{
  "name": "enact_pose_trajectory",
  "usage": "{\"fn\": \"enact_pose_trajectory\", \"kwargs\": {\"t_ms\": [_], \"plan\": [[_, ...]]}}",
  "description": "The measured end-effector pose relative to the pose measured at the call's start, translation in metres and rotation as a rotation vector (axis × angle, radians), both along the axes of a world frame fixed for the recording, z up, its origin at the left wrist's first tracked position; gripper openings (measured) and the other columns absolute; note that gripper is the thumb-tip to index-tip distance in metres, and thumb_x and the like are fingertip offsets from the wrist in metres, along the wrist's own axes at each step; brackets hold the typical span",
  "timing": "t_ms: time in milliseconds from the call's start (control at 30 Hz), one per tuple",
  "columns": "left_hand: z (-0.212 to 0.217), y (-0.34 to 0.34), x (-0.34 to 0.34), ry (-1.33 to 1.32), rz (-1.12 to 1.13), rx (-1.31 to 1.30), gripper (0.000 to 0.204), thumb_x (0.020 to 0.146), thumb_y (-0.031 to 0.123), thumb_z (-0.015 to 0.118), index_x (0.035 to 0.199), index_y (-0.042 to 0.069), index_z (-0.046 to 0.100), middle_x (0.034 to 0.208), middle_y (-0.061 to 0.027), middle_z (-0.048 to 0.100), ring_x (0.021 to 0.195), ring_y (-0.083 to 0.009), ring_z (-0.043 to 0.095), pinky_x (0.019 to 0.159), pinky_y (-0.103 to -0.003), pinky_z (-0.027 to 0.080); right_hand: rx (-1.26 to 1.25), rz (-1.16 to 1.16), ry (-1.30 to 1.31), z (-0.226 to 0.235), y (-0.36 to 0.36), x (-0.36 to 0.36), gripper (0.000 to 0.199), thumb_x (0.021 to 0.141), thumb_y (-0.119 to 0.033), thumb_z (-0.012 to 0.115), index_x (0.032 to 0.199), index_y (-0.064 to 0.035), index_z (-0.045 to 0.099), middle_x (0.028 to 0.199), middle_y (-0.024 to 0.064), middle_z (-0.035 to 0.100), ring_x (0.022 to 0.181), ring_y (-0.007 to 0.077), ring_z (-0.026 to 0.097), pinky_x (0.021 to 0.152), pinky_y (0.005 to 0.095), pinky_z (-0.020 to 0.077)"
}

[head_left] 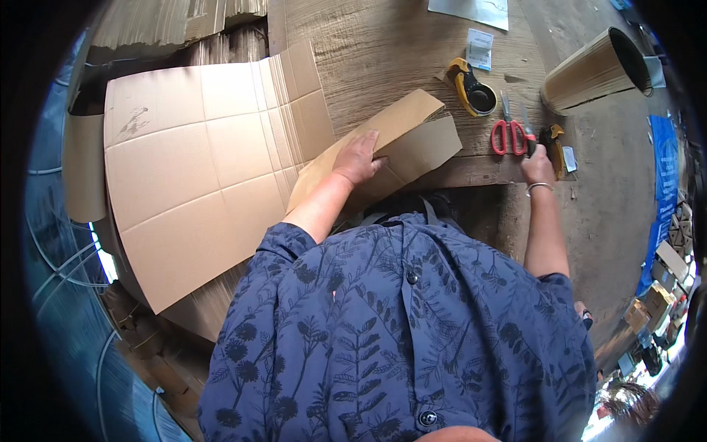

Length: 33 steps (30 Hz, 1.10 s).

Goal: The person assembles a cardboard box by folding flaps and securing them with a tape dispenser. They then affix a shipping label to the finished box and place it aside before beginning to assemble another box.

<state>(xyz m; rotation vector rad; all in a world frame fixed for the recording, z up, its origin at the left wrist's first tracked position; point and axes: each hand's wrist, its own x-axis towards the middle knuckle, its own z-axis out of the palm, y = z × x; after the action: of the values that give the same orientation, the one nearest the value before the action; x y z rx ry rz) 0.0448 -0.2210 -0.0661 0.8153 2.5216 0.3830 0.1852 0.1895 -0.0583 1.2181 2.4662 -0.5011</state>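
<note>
My left hand [359, 158] lies over the upper edge of a folded brown cardboard piece [412, 118], its thumb on the near side, gripping it. The folded piece stands at the table's near edge, its flaps partly open at the right end. On the right, my right hand [537, 163] is closed around the red-and-black handle of a knife [530, 140], whose narrow blade points away from me. Red-handled scissors [508, 136] lie just left of the knife. A large creased cardboard sheet [191, 155] spreads out to the left of my left hand.
A yellow-and-black tape dispenser [471, 88] lies beyond the scissors on the wooden table [383, 44]. Another yellow-and-black dispenser [556, 147] is right of my right hand. A cardboard tube [585, 81] stands at the far right, and stacked cardboard [147, 26] at the far left.
</note>
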Motion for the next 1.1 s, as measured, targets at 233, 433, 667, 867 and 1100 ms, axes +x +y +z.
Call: {"fn": "enact_pose_trajectory", "kwargs": {"t_ms": [233, 433, 667, 867, 1100], "plan": [[-0.006, -0.041, -0.037, -0.605, 0.105, 0.209, 0.061, 0.092, 0.038, 0.054, 0.14, 0.001, 0.044, 0.147, -0.0196, 0.041, 0.137, -0.0333, 0.037, 0.114, -0.039, 0.03, -0.18, 0.258, 0.406, 0.017, -0.143, -0.122, 0.04, 0.081, -0.031, 0.066, 0.106, -0.001, 0.055, 0.1, 0.027, 0.065, 0.096, 0.0426, 0.063, 0.081, 0.0491, 0.0509], [-0.047, -0.183, -0.022, -0.569, 0.695, 0.193, 0.055, 0.091, 0.038, 0.059, 0.13, 0.0, 0.053, 0.121, -0.0191, 0.059, 0.108, -0.0285, 0.057, 0.092, -0.04, 0.044, -0.232, 0.161, 0.049, 0.053, -0.16, -0.152, 0.04, 0.089, -0.035, 0.055, 0.116, -0.0051, 0.054, 0.112, 0.0205, 0.066, 0.107, 0.0342, 0.064, 0.091, 0.0445, 0.0501], [-0.131, -0.235, 0.007, -1.118, 1.237, 0.681, 0.045, 0.091, 0.038, 0.059, 0.122, 0.004, 0.061, 0.101, -0.0142, 0.07, 0.082, -0.0277, 0.068, 0.076, -0.044, 0.054, -0.178, 0.169, 0.029, 0.044, -0.171, -0.157, 0.049, 0.086, -0.036, 0.063, 0.119, -0.0005, 0.056, 0.116, 0.0242, 0.064, 0.111, 0.0363, 0.062, 0.093, 0.043, 0.0494], [-0.126, -0.248, 0.044, -1.027, 1.374, 0.854, 0.044, 0.092, 0.029, 0.056, 0.125, 0.0, 0.056, 0.114, -0.0149, 0.066, 0.1, -0.0267, 0.065, 0.089, -0.04, 0.052, -0.166, 0.212, 0.096, 0.077, -0.177, -0.122, 0.052, 0.084, -0.037, 0.065, 0.117, 0.0017, 0.052, 0.112, 0.0273, 0.064, 0.107, 0.0396, 0.062, 0.09, 0.0449, 0.0497], [0.021, -0.22, 0.05, -0.728, 1.192, 1.585, 0.045, 0.094, 0.028, 0.055, 0.13, 0.002, 0.047, 0.122, -0.0126, 0.06, 0.106, -0.0304, 0.061, 0.09, -0.047, 0.052, -0.279, 0.108, 0.553, 0.064, -0.178, -0.084, 0.053, 0.082, -0.032, 0.066, 0.123, -0.0064, 0.043, 0.1, 0.0324, 0.062, 0.098, 0.049, 0.059, 0.085, 0.0524, 0.0473]]}}
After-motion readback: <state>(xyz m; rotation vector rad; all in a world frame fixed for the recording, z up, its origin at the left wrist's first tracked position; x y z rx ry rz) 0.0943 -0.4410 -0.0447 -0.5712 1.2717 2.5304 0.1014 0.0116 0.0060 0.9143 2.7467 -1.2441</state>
